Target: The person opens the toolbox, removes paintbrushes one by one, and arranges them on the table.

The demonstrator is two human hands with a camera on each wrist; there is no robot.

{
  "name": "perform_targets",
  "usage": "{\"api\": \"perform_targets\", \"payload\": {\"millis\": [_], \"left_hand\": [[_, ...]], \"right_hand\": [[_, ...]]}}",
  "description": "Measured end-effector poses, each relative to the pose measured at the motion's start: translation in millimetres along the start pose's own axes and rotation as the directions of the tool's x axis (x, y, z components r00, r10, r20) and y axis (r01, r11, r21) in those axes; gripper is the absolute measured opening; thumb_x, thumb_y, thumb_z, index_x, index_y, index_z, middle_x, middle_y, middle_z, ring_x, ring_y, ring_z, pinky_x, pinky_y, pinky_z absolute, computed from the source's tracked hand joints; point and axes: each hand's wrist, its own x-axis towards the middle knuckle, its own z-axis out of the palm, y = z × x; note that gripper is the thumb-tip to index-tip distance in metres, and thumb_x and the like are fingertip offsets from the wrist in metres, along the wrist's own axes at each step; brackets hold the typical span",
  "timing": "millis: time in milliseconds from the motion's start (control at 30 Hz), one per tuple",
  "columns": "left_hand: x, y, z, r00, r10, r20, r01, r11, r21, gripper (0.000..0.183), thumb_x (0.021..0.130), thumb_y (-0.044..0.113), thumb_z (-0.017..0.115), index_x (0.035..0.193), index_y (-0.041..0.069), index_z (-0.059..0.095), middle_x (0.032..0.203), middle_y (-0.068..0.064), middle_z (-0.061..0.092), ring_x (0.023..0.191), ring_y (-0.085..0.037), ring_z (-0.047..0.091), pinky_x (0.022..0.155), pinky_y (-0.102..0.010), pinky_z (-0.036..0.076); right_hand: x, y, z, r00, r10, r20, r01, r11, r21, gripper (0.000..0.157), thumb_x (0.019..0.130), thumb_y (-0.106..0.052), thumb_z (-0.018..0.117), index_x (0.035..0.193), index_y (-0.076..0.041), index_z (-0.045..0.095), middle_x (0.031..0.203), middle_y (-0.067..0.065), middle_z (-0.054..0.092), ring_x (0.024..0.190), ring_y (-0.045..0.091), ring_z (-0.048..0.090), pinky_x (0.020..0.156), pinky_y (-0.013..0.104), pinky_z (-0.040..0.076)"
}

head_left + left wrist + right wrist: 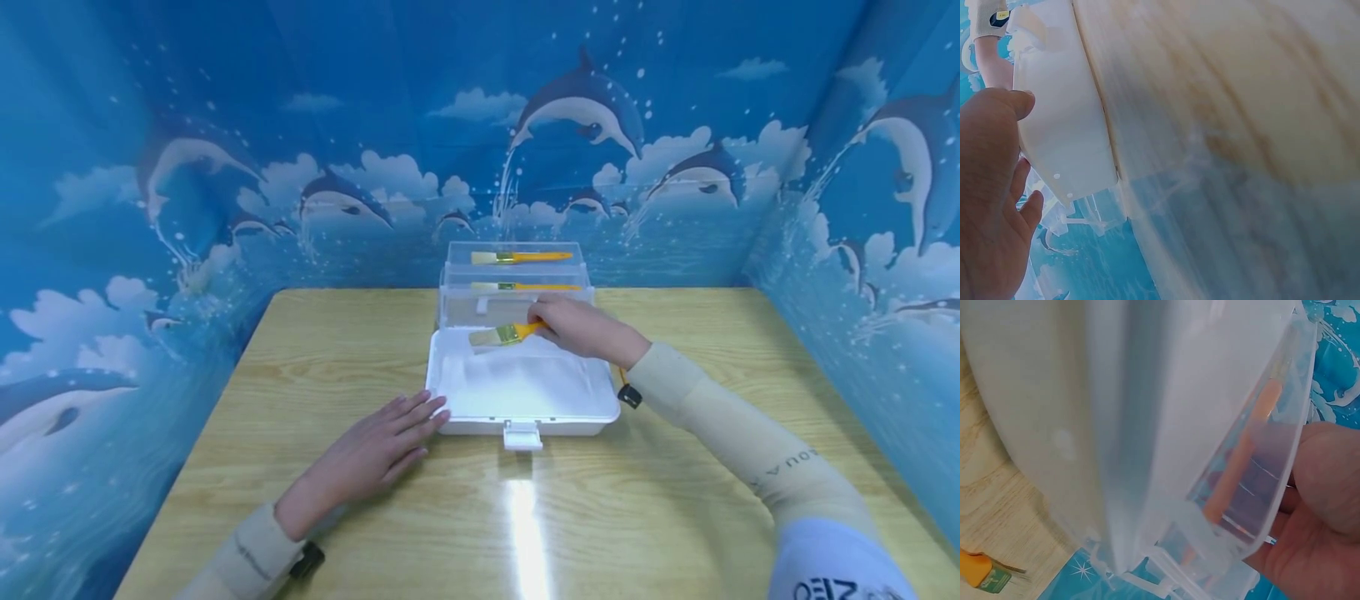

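A white plastic box stands open on the table, its clear tiered trays raised at the back. My right hand pinches the orange handle of a flat paintbrush over the box, its pale bristles pointing left. One paintbrush lies along the top tray and another paintbrush along the tray below. Fingers of my left hand lie extended at the box's front left corner. In the left wrist view, that hand is beside the box wall, thumb and fingers spread apart.
A white latch hangs down from the box's front. Another orange-handled brush lies on the wooden table near the box. Dolphin-printed blue curtains surround the table at the back and both sides.
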Motion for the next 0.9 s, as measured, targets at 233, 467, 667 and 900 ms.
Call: {"api": "perform_targets", "payload": {"millis": [233, 467, 667, 900], "left_hand": [[-0.4, -0.8, 0.8, 1.0, 0.002, -0.004, -0.002, 1.0, -0.007, 0.057, 0.103, 0.026, 0.059, 0.156, 0.015, 0.042, 0.164, -0.003, 0.035, 0.152, -0.023, 0.032, 0.128, -0.042, 0.022], [0.3, -0.9, 0.6, 1.0, 0.002, 0.001, -0.002, 1.0, -0.009, 0.058, 0.102, 0.026, 0.059, 0.156, 0.014, 0.042, 0.164, -0.003, 0.036, 0.152, -0.023, 0.032, 0.122, -0.05, 0.034], [-0.1, 0.1, 0.7, 1.0, -0.002, -0.001, 0.002, 1.0, -0.004, 0.057, 0.102, 0.026, 0.059, 0.156, 0.015, 0.042, 0.164, -0.003, 0.036, 0.152, -0.023, 0.032, 0.13, -0.035, 0.013], [-0.1, -1.1, 0.2, 1.0, 0.006, 0.014, -0.006, 0.999, 0.035, 0.057, 0.104, 0.028, 0.056, 0.157, 0.015, 0.04, 0.165, -0.003, 0.034, 0.152, -0.022, 0.031, 0.125, -0.046, 0.029]], "right_hand": [[-0.8, -1.6, 1.7, 0.999, -0.034, -0.005, 0.034, 0.999, 0.01, 0.024, 0.102, -0.013, 0.063, 0.124, -0.008, 0.07, 0.116, 0.007, 0.068, 0.105, 0.021, 0.066, 0.092, 0.037, 0.06], [-1.1, -1.5, 3.1, 0.999, -0.049, -0.009, 0.049, 0.999, 0.002, 0.023, 0.102, -0.014, 0.062, 0.123, -0.009, 0.071, 0.115, 0.006, 0.068, 0.104, 0.02, 0.066, 0.091, 0.036, 0.06], [-2.1, -1.9, 2.7, 0.998, -0.059, -0.021, 0.059, 0.998, 0.003, 0.023, 0.102, -0.012, 0.063, 0.123, -0.009, 0.071, 0.113, 0.005, 0.068, 0.103, 0.019, 0.066, 0.09, 0.036, 0.06], [-1.3, -3.3, -0.5, 0.998, -0.056, -0.029, 0.056, 0.998, -0.007, 0.023, 0.102, -0.013, 0.063, 0.123, -0.009, 0.071, 0.112, 0.005, 0.068, 0.099, 0.019, 0.067, 0.086, 0.035, 0.06]]}}
